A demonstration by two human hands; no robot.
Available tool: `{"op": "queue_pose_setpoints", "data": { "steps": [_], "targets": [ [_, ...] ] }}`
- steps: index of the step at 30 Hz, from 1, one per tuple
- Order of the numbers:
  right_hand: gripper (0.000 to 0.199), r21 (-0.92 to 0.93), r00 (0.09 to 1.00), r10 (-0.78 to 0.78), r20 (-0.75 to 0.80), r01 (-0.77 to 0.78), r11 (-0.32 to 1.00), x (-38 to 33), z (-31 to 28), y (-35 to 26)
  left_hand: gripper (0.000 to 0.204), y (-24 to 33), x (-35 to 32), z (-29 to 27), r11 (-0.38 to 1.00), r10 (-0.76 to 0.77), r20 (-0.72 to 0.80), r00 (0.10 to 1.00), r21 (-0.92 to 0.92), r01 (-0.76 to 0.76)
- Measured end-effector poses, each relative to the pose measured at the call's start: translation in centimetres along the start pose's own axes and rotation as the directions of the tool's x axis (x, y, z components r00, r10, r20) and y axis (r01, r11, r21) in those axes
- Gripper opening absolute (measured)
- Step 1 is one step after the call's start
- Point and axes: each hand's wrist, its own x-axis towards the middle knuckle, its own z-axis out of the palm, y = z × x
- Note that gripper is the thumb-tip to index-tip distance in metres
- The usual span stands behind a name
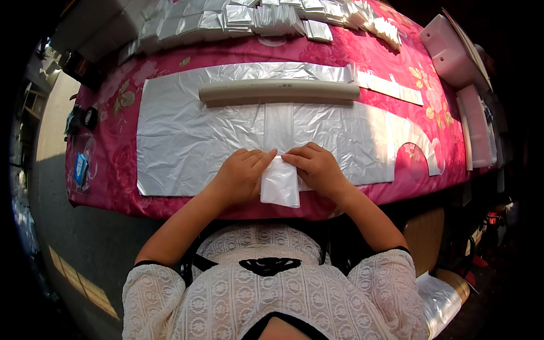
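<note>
Pink floral table (141,209): we are pinching one folded plastic bag (280,184) with left hand (241,175) and right hand (317,166), one grey tube (279,90) beyond.

Folded clear plastic bag (280,184) — small, flat, at table's near edge.

folded bag (280,184) partly under hands (277,170), stacked bags (249,17) cut off

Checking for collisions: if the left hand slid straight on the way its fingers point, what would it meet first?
Probably the right hand: the left hand points right across the folded bag, fingertips nearly touching.
</note>
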Motion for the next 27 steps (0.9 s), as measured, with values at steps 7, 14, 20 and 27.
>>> {"op": "queue_pose_setpoints", "data": {
  "steps": [7,14,20,27],
  "targets": [
    [0.023,0.348,0.648,0.679,0.345,-0.760,0.549,4.3,-1.2,0.8,0.049,-0.4,2.8,0.1,0.761,-0.534,-0.066,0.843,-0.473,0.445],
    [0.029,0.390,0.576,0.680,0.454,-0.814,0.430,5.0,-0.6,2.7,0.064,0.6,1.3,2.9,0.975,-0.122,0.034,0.992,0.191,0.114],
    [0.035,0.117,0.716,0.674,0.184,-0.697,0.708,4.1,-0.5,-0.6,0.067,0.2,0.9,3.6,0.950,-0.183,0.100,0.978,0.273,0.150],
    [0.050,-0.286,0.993,-0.096,-0.064,0.074,0.955,3.3,0.1,2.3,0.054,-0.5,2.2,2.4,0.977,-0.095,-0.051,0.994,0.185,0.103]
  ]
}}
